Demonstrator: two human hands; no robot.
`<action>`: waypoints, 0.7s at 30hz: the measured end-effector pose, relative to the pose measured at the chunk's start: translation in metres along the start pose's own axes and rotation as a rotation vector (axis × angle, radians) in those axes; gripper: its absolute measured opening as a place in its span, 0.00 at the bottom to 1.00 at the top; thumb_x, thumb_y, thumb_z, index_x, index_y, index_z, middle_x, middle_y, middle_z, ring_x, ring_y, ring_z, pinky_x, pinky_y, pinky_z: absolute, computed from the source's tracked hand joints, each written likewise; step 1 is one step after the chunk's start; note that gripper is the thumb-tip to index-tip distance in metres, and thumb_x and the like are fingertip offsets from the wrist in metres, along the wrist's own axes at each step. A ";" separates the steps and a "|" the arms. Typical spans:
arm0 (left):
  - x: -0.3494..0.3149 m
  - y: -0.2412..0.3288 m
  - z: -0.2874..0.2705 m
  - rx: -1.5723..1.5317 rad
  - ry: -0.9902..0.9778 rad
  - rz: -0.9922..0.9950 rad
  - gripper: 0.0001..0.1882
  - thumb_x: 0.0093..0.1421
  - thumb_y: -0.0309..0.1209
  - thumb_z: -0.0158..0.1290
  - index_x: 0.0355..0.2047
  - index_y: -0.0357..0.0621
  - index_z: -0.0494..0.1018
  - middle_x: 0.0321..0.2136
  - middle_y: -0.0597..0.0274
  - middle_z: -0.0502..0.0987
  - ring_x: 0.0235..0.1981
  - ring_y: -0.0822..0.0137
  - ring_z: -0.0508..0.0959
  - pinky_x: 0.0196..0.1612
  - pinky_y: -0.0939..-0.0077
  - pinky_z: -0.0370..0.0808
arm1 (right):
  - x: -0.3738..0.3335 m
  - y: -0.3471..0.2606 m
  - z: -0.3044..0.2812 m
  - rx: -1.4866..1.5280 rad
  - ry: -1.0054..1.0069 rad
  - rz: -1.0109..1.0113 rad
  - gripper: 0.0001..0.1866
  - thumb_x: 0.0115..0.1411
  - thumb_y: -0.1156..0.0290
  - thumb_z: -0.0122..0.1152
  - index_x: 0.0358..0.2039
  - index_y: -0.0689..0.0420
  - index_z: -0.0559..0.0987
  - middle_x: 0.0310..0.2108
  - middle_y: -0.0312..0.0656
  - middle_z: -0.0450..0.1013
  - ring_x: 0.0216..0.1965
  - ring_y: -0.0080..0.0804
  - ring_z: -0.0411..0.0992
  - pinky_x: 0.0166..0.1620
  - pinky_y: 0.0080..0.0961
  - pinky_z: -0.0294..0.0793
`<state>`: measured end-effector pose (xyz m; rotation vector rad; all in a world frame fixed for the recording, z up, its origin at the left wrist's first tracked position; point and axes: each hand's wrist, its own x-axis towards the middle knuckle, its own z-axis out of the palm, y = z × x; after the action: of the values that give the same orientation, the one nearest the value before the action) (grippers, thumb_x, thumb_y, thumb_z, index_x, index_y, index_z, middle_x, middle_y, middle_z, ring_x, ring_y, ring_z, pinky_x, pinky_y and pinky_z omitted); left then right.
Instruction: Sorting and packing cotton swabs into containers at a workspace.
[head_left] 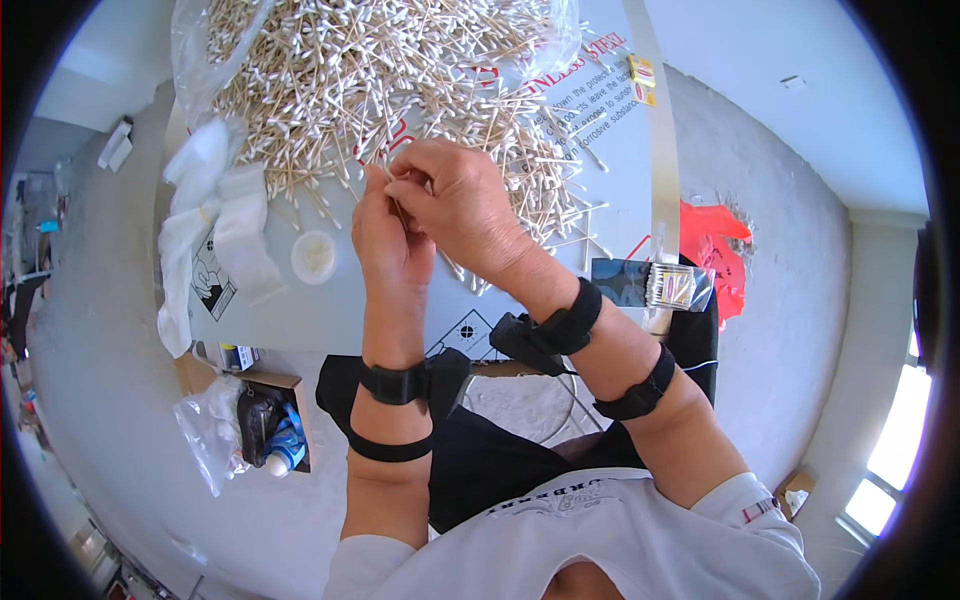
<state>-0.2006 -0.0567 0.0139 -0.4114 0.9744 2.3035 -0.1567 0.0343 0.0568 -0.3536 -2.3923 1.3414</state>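
A large heap of cotton swabs (330,75) with white tips and pale wooden sticks spreads over the far part of the table. At its near edge my two hands meet, fingertips touching. My left hand (392,235) is closed, thumb up, around a few cotton swabs whose sticks show only in part between the palms. My right hand (462,200) bends over it from the right, its thumb and fingers pinched at the same swabs. How many swabs they hold is hidden by the fingers. A small round white tub (314,258) stands left of my left hand.
White plastic bags (245,235) lie at the table's left. Near the right edge is a clear pack of cotton swabs (675,287); a small yellow packet (642,72) lies farther back. Below the table's left side stands an open box (305,425) with a blue-and-white bottle. Red plastic (715,250) lies on the floor.
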 end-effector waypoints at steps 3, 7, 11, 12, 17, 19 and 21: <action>-0.004 0.005 -0.006 -0.021 -0.129 -0.012 0.21 0.70 0.46 0.37 0.28 0.43 0.66 0.15 0.70 0.59 0.14 0.76 0.58 0.16 0.80 0.58 | 0.006 0.013 -0.011 -0.088 0.044 -0.064 0.06 0.50 0.69 0.62 0.26 0.57 0.80 0.30 0.43 0.74 0.33 0.42 0.72 0.39 0.34 0.72; -0.005 0.009 -0.001 -0.087 -0.090 0.023 0.22 0.70 0.47 0.37 0.27 0.44 0.65 0.15 0.71 0.57 0.14 0.77 0.55 0.15 0.81 0.54 | 0.015 0.048 -0.040 -0.576 0.054 -0.159 0.06 0.48 0.68 0.61 0.25 0.54 0.81 0.32 0.41 0.74 0.42 0.44 0.69 0.49 0.40 0.68; -0.005 0.012 -0.004 -0.109 -0.059 0.092 0.21 0.70 0.47 0.38 0.27 0.45 0.66 0.15 0.71 0.57 0.15 0.77 0.56 0.16 0.81 0.54 | 0.017 0.070 -0.065 -0.615 0.052 -0.029 0.06 0.47 0.68 0.61 0.26 0.55 0.82 0.33 0.40 0.75 0.42 0.45 0.69 0.48 0.42 0.68; -0.005 0.013 -0.005 -0.127 -0.060 0.093 0.21 0.70 0.46 0.37 0.27 0.45 0.67 0.15 0.71 0.57 0.15 0.76 0.56 0.16 0.80 0.54 | 0.017 0.074 -0.069 -0.547 0.075 -0.006 0.06 0.47 0.69 0.60 0.26 0.55 0.82 0.35 0.40 0.75 0.42 0.45 0.69 0.48 0.42 0.68; -0.005 0.014 -0.013 -0.193 -0.090 0.135 0.22 0.70 0.46 0.37 0.27 0.46 0.68 0.15 0.71 0.58 0.15 0.76 0.56 0.17 0.80 0.55 | 0.026 0.065 -0.061 -0.421 0.019 -0.082 0.11 0.50 0.74 0.60 0.35 0.52 0.82 0.43 0.40 0.74 0.49 0.44 0.68 0.52 0.37 0.68; -0.005 0.013 -0.013 -0.223 -0.075 0.186 0.21 0.70 0.47 0.38 0.27 0.46 0.66 0.15 0.70 0.57 0.15 0.76 0.54 0.17 0.80 0.54 | 0.033 0.064 -0.047 -0.507 0.003 -0.197 0.13 0.50 0.75 0.60 0.38 0.50 0.82 0.46 0.40 0.72 0.52 0.44 0.66 0.54 0.39 0.66; -0.005 0.015 -0.013 -0.230 -0.079 0.190 0.21 0.70 0.48 0.37 0.27 0.47 0.66 0.15 0.70 0.57 0.15 0.75 0.55 0.18 0.79 0.54 | 0.037 0.062 -0.037 -0.590 -0.015 -0.314 0.15 0.51 0.75 0.59 0.40 0.48 0.82 0.50 0.40 0.70 0.55 0.44 0.63 0.56 0.41 0.64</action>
<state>-0.2055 -0.0765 0.0151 -0.3290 0.7403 2.5952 -0.1716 0.1088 0.0290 -0.1066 -2.6772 0.4900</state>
